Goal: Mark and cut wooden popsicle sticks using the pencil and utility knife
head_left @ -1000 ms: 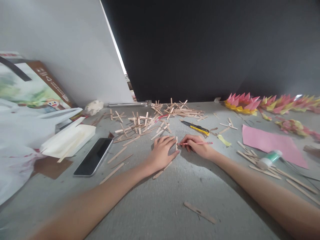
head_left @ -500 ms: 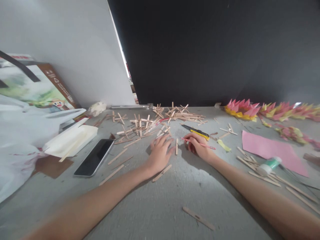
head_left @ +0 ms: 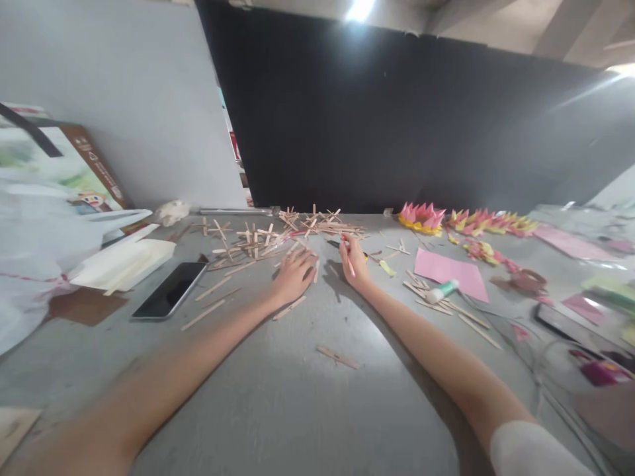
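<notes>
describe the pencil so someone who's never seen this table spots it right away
Start from the black panel behind the grey table. Below it, find the person's right hand, which holds a slim pencil. Its pink colour sets it apart from the bare wooden sticks scattered nearby.

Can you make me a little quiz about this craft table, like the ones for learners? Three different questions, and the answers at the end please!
1. Which hand holds the pink pencil?
2. True or false: the white tray is on the right side of the picture.
3. Fill in the blank: the messy pile beyond the two hands is made of flat wooden ____.

Key:
1. The right hand.
2. False; it is on the left.
3. Sticks.
</notes>
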A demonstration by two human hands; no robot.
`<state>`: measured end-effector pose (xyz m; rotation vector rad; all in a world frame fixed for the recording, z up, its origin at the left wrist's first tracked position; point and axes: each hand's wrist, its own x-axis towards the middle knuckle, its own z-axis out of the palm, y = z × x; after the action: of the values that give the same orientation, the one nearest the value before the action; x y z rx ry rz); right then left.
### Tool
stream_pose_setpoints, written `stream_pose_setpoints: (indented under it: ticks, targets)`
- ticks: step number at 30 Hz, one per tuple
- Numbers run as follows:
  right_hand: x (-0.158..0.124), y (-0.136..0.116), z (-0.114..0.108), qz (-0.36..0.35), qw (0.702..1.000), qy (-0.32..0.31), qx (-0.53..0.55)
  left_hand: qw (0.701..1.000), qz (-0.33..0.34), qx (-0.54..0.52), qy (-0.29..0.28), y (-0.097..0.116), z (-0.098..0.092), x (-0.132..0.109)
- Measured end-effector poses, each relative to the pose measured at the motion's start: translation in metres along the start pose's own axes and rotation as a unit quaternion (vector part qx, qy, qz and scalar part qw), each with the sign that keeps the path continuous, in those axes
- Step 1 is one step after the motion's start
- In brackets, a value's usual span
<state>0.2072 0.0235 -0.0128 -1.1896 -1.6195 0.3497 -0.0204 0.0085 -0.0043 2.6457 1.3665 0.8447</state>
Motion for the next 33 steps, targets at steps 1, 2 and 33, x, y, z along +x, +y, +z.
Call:
stream_pose_setpoints:
  ticks: [1, 2, 33]
  targets:
    - [0.000, 0.001, 0.000, -0.009, 1.000, 0.008, -0.009, 1.000, 0.005, -0.002, 0.006, 0.001, 0.000, 0.001]
    - [0.000, 0.001, 0.000, -0.018, 1.000, 0.015, -0.017, 1.000, 0.009, -0.006, 0.009, 0.001, 0.001, 0.002]
    - [0.004, 0.010, 0.009, -0.102, 0.956, 0.039, -0.273, 0.974, 0.053, 0.136, -0.175, 0.002, 0.008, 0.017]
